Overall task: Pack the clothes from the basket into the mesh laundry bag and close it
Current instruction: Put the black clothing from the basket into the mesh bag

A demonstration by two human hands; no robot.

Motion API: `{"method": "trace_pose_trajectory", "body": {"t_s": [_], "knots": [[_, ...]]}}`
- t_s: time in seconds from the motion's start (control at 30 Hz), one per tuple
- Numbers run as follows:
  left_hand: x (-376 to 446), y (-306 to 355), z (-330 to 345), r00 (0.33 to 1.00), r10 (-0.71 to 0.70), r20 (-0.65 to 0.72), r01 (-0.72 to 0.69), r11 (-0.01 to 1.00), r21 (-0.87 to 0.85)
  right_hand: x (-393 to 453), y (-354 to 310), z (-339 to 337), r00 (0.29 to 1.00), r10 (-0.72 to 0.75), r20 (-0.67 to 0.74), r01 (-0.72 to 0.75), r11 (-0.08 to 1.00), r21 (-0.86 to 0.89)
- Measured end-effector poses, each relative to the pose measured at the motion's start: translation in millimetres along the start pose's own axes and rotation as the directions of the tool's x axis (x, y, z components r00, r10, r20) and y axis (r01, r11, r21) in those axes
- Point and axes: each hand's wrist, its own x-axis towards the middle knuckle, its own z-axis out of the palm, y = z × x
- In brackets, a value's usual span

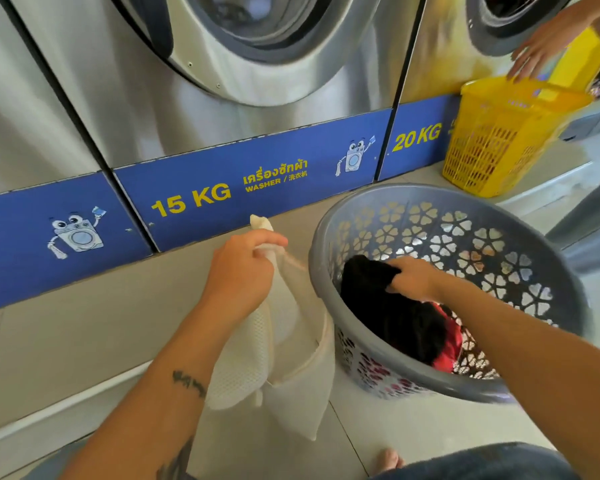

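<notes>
First garment pickup.
My right hand point(413, 277) clamps black garment point(388, 306) in basket point(326, 237); left hand point(239, 271) pinches mesh bag point(291, 358) top. Next: spread its mouth.

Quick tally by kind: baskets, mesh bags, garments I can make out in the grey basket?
Baskets: 2, grey basket and yellow basket
Mesh bags: 1, white mesh bag
Garments showing: 2, black garment and red garment; any beneath are hidden
Total: 5

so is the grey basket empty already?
No, the grey basket holds a black garment, gripped by the right hand, and a red one.
</notes>
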Motion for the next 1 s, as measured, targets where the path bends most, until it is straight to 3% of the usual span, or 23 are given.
{"method": "trace_pose_trajectory", "body": {"t_s": [0.1,0.2,0.33,0.47,0.57,0.67,0.73,0.8,0.9,0.97,1.0], "knots": [[-2.9,3.1,-6.6,1.0,0.025,-0.017,-0.027,0.995,-0.1,-37.6,-29.8,-22.0,0.982,-0.135,-0.135,0.159,0.968,0.194],[-8.7,7.1,-14.5,0.999,0.01,-0.032,-0.016,0.981,-0.192,-78.9,-66.2,-33.9,0.912,-0.272,-0.306,0.356,0.897,0.264],[-17.6,10.8,-26.0,0.998,0.016,-0.056,-0.031,0.963,-0.267,-125.2,-110.5,-21.7,0.773,-0.439,-0.457,0.582,0.779,0.236],[-24.8,16.4,-38.4,0.994,0.096,-0.057,-0.111,0.915,-0.388,-141.4,-134.1,25.5,0.67,-0.505,-0.544,0.628,0.776,0.054],[-21.8,14.8,-44.6,0.991,0.093,-0.095,-0.123,0.915,-0.385,-134.1,-144.8,52.5,0.662,-0.647,-0.378,0.599,0.76,-0.252],[-17.8,9.6,-45.6,0.993,0.078,-0.085,-0.101,0.942,-0.319,-125.9,-145.9,68.5,0.711,-0.702,-0.046,0.485,0.536,-0.691],[-15.8,8.8,-44.1,0.995,0.073,-0.073,-0.092,0.952,-0.291,-124.1,-143.8,74.3,0.739,-0.673,0.048,0.463,0.454,-0.761],[-13.0,8.8,-43.0,0.994,0.076,-0.083,-0.096,0.957,-0.273,-124.4,-140.8,69.2,0.718,-0.696,0.032,0.533,0.52,-0.668],[-9.9,7.6,-42.9,0.993,0.059,-0.098,-0.085,0.957,-0.276,-124.6,-133.1,42.3,0.663,-0.723,-0.193,0.67,0.689,-0.276],[-9.8,6.5,-42.4,0.993,0.057,-0.104,-0.083,0.961,-0.262,-118.8,-119.2,24.5,0.721,-0.621,-0.309,0.623,0.775,-0.105],[-10.1,6.3,-41.9,0.993,0.065,-0.103,-0.089,0.964,-0.249,-116.2,-110.6,16.3,0.802,-0.518,-0.297,0.528,0.848,-0.053]]}}
